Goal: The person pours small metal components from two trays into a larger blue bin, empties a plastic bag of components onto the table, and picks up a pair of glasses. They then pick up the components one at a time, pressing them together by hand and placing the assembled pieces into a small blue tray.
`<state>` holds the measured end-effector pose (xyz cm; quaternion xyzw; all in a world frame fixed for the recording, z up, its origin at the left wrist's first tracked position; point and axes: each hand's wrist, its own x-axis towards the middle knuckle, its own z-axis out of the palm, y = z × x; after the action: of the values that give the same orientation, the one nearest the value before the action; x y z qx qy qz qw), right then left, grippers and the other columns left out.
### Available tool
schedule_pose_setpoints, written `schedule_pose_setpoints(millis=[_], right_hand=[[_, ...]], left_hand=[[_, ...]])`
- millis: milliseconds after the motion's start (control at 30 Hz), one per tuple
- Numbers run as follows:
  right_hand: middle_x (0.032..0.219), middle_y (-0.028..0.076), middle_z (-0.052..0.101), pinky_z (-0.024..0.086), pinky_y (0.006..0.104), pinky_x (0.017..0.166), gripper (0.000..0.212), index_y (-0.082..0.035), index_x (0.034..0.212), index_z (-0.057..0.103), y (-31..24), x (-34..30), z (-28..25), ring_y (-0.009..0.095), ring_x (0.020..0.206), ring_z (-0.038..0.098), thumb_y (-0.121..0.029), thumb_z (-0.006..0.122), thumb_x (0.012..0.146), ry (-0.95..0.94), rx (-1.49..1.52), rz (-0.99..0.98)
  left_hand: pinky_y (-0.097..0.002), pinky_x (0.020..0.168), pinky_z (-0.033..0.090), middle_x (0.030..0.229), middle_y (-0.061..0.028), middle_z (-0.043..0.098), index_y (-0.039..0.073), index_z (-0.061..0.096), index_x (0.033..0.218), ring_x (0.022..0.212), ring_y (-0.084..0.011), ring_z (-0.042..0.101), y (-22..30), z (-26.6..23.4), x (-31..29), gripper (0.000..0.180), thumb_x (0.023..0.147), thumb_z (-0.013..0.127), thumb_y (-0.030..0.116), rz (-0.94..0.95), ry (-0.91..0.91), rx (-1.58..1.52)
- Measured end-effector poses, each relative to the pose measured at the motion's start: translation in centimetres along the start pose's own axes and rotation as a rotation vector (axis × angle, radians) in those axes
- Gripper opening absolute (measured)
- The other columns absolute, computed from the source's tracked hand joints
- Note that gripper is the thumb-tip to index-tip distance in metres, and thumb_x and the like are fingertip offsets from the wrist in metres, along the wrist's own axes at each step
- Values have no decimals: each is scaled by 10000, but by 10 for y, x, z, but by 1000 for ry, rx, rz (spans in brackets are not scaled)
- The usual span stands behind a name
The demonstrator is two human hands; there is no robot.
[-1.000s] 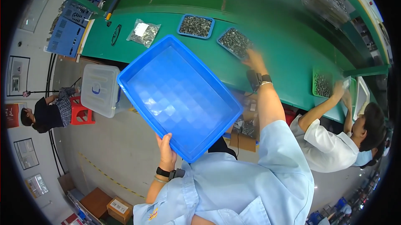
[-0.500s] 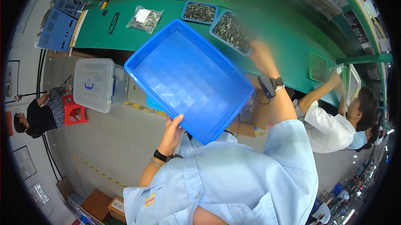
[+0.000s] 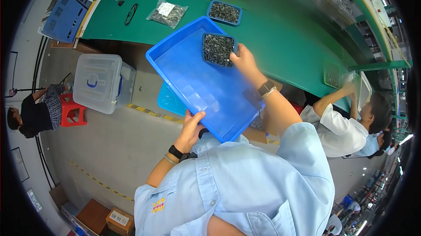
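My left hand (image 3: pixel 191 127) grips the big blue tray's (image 3: pixel 193 84) near rim at 6 o'clock. At its 12 o'clock end, my right hand (image 3: pixel 245 62) pinches the small parts tray (image 3: pixel 218 49); I judge it needs setting down flat, gently.

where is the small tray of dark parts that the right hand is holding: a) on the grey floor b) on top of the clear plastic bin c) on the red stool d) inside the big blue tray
d: the right hand grips the small tray of dark parts within the walls of the big blue tray, whose near edge the left hand holds.
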<state>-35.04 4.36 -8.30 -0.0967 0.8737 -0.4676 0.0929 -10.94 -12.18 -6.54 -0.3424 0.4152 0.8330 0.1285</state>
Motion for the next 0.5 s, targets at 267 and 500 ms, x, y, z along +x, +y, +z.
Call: schedule_pose_setpoints(millis=[267, 500], right_hand=[[932, 169, 632, 505, 430, 731, 374, -25, 1128, 480, -52, -18, 10, 347, 856, 618, -134, 624, 801, -14, -459, -311], [880, 132, 610, 492, 411, 694, 388, -45, 1151, 469, -85, -33, 10, 309, 819, 610, -106, 639, 807, 11, -626, -460]], left_hand=[[-483, 828, 502, 1235, -128, 432, 73, 291, 1328, 1123, -269, 485, 6, -14, 6, 625, 809, 628, 168, -22, -88, -33], [-471, 847, 504, 1165, -103, 495, 62, 391, 1243, 1061, -246, 532, 16, -18, 4, 481, 825, 611, 148, -60, -76, -94]])
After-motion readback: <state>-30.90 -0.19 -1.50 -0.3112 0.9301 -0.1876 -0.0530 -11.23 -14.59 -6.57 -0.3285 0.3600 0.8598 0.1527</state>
